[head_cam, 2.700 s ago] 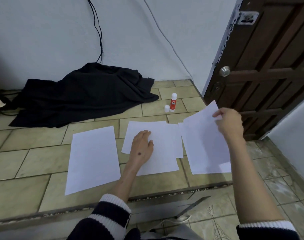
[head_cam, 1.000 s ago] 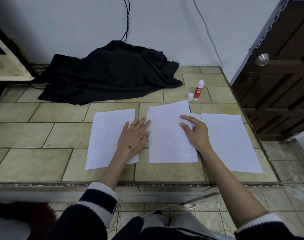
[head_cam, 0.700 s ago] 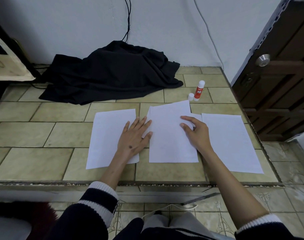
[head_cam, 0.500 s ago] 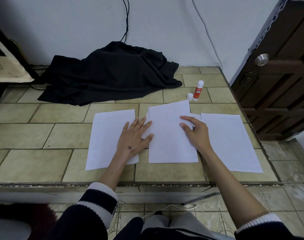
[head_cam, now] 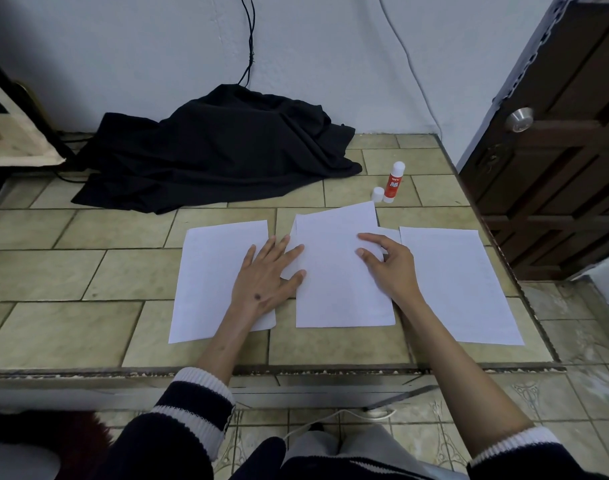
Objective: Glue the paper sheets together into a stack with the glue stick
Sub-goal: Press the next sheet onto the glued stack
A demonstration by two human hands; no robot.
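White paper lies in three places on the tiled ledge. The left sheet point(head_cam: 209, 275) lies alone. The middle pile point(head_cam: 334, 271) holds overlapping sheets, the top one skewed against those beneath. The right sheet point(head_cam: 459, 282) lies alone. My left hand point(head_cam: 266, 275) rests flat with fingers spread across the left sheet's right edge, fingertips touching the middle pile. My right hand point(head_cam: 389, 265) presses its fingertips on the middle pile's right side. The red-and-white glue stick point(head_cam: 393, 181) stands upright behind the pile, its white cap point(head_cam: 378, 194) off and standing beside it.
A crumpled black cloth point(head_cam: 220, 147) lies at the back against the wall, with a black cable point(head_cam: 249, 36) running up from it. A dark wooden door point(head_cam: 556, 140) stands at the right. The ledge's front edge point(head_cam: 296, 370) drops to the floor.
2.7 s ago my right hand held a sheet in the air; that sheet now lies flat at the right. Over the last second both hands stay on the paper with only slight finger shifts.
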